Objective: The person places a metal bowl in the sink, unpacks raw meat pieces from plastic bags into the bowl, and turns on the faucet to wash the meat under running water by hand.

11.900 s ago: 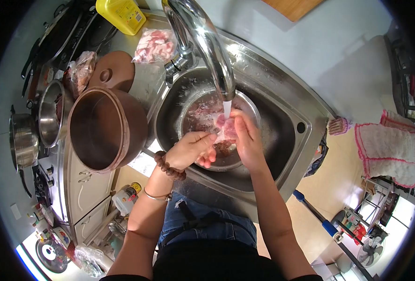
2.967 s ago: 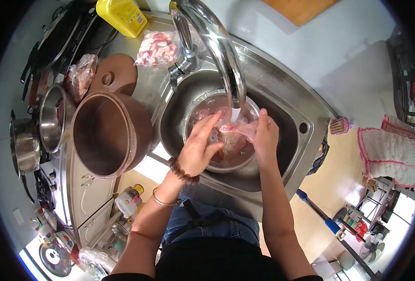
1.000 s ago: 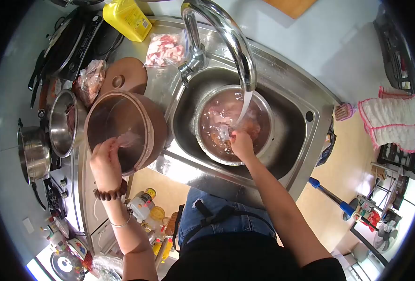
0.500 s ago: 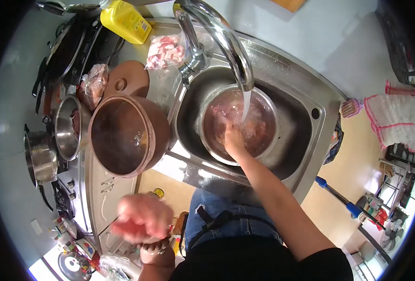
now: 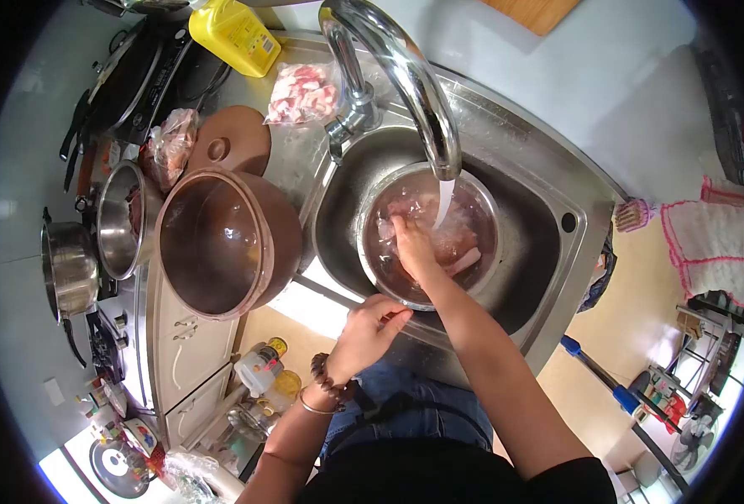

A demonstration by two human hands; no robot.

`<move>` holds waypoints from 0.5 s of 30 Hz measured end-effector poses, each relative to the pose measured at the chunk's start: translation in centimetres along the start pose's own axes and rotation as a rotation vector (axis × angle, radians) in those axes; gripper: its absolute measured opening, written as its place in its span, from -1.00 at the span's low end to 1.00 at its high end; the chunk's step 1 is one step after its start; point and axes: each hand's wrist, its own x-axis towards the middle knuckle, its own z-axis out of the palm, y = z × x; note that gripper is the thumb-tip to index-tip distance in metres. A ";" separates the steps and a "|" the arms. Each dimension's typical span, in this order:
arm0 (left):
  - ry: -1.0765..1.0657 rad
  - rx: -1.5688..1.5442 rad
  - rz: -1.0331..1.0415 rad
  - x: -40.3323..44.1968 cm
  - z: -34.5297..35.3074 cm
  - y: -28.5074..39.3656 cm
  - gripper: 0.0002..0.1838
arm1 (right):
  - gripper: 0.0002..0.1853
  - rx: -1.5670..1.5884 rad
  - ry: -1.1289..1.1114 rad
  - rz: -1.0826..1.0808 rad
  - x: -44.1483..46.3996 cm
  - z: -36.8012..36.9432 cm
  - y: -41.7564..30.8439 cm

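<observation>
My right hand (image 5: 416, 250) dips into the steel bowl (image 5: 495, 244), which stands in the sink (image 5: 519, 281) and holds pinkish water and raw meat (image 5: 460, 239). Its fingertips are partly under the surface, so what they grip is hidden. My left hand (image 5: 372, 330), with a bead bracelet and a bangle at the wrist, is over the sink's front edge, fingers curled and drawn together, with nothing visible in them. Water runs from the faucet (image 5: 427, 105) into the bowl. Left of the sink, a brown clay pot (image 5: 280, 244) has its mouth tilted into view.
Around the pot are its lid (image 5: 238, 139), bagged meat (image 5: 170, 147), a steel bowl (image 5: 116, 227) and a saucepan (image 5: 71, 265). Behind are a bag of cut meat (image 5: 303, 94) and a yellow jug (image 5: 236, 38). A blue-and-black pole (image 5: 594, 374) is at the right.
My left hand has left the clay pot, swung down past the counter edge and come to the sink's front. The piece it held over the pot is gone from it. My right hand stays in the bowl.
</observation>
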 end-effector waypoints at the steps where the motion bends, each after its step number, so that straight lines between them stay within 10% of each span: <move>1: 0.003 -0.002 -0.002 0.3 0.1 -0.6 -0.86 | -0.70 0.027 -0.092 0.076 0.1 -0.4 -0.2; 6: 0.135 0.049 0.013 2.1 0.6 -3.3 -0.86 | -0.68 -0.063 -0.039 0.129 -0.4 0.1 -0.1; 9: 0.256 -0.034 0.010 3.1 0.3 -4.4 -0.85 | -0.73 0.249 -0.015 0.055 -1.0 -2.4 0.2; 12: 0.247 -0.112 0.013 4.4 0.5 -5.9 -0.66 | -0.70 1.154 -0.278 0.600 -2.5 -7.2 -1.5; 15: 0.184 -0.329 0.091 6.4 1.2 -5.3 -0.51 | -0.71 1.390 -0.165 0.394 -3.7 -11.7 -4.0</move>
